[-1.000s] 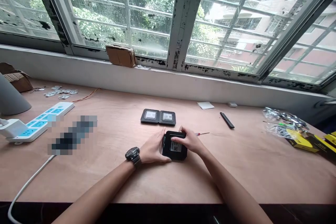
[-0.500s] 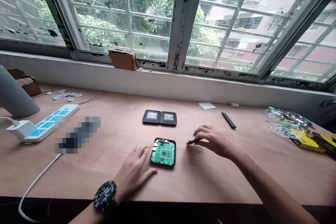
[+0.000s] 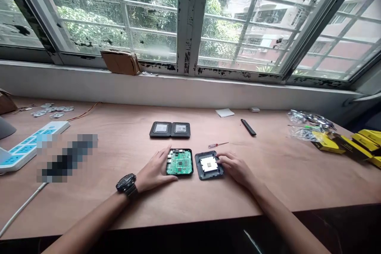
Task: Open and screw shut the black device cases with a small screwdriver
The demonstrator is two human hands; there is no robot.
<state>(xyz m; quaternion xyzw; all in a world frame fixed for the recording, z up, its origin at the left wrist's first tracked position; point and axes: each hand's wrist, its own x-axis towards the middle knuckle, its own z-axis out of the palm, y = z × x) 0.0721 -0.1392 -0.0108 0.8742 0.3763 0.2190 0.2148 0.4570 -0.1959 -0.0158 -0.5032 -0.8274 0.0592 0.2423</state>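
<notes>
A black case half with a green circuit board [image 3: 179, 162] lies on the wooden table [image 3: 190, 202] in front of me. My left hand [image 3: 154, 170], with a black watch on its wrist, rests open against the left side of that half. To its right lies the other case half, a black cover with a pale square pad [image 3: 208, 164] facing up. My right hand [image 3: 235, 168] touches the cover's right edge with fingers spread. Two closed black units [image 3: 170, 129] lie side by side farther back.
A small red-handled screwdriver [image 3: 218, 145] lies just beyond the cover. A black stick [image 3: 248, 127] and white pad [image 3: 225, 112] lie farther back. Yellow boxes [image 3: 345, 145] and plastic bags [image 3: 309, 125] sit at right, a blue-white power strip [image 3: 26, 147] at left, a cardboard box [image 3: 120, 62] on the sill.
The closed black unit held in both hands was opened. The board half now lies under my left hand, and my right hand has laid the cover down to its right.
</notes>
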